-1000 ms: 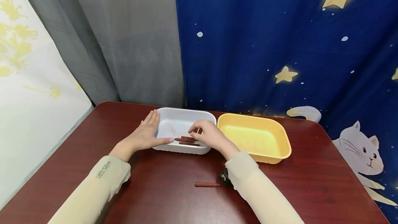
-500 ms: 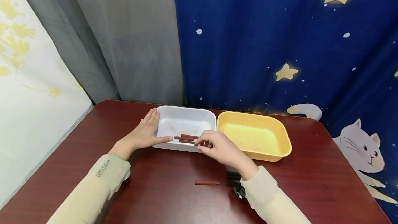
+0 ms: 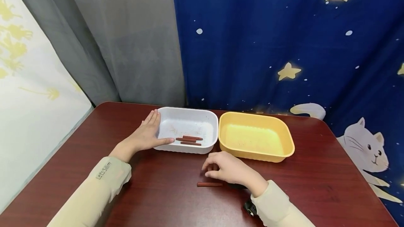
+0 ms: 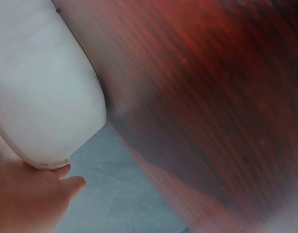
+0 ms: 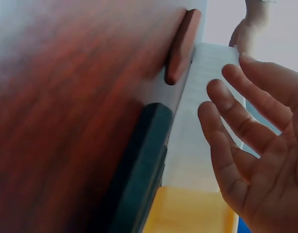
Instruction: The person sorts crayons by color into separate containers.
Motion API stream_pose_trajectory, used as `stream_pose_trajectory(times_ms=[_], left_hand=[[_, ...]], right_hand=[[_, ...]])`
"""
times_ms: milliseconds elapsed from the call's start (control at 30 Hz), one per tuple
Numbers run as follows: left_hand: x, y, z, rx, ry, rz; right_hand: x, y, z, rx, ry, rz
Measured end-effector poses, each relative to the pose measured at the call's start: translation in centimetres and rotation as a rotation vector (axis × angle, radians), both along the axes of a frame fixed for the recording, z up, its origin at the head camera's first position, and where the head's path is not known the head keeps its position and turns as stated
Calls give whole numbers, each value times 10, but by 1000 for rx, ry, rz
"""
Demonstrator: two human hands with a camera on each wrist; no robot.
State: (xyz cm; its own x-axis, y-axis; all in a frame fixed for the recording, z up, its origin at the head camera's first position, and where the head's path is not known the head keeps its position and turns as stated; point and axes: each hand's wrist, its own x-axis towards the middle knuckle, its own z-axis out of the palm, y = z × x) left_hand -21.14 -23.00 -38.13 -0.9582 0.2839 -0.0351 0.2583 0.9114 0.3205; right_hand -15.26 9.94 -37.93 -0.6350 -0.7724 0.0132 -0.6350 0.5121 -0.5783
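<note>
My left hand rests on the left end of a white bin, its fingers straight along the outside and its thumb over the near rim. Three red-brown crayon-like sticks lie inside that bin. Lower on the table is another red-brown stick, faceted with a tapered end. Just above it hovers my right hand, fingers loosely bent, holding nothing. In the right wrist view the fingers stay apart from the red-brown stick and from a dark faceted stick; my right arm mostly hides the dark one in the head view.
A yellow bin stands against the right side of the white one, with no sticks visible in it. A black device is strapped at my right wrist. Curtains hang behind the far edge of the dark red table.
My right hand has left the white bin and come down toward me, over the stick on the table. My left hand keeps its place on the bin.
</note>
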Motion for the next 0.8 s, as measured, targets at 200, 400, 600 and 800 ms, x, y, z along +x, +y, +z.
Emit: stream_pose_trajectory(times_ms=[200, 400, 600, 800], left_hand=[[0, -1, -2, 2, 0, 1], [0, -1, 0, -2, -1, 1], [-1, -1, 1, -3, 2, 0], [-1, -1, 0, 0, -2, -7]], right_hand=[[0, -2, -4, 68, -52, 75], [0, -6, -4, 114, -101, 103], [0, -10, -4, 155, -112, 124], [2, -11, -1, 159, -109, 123]])
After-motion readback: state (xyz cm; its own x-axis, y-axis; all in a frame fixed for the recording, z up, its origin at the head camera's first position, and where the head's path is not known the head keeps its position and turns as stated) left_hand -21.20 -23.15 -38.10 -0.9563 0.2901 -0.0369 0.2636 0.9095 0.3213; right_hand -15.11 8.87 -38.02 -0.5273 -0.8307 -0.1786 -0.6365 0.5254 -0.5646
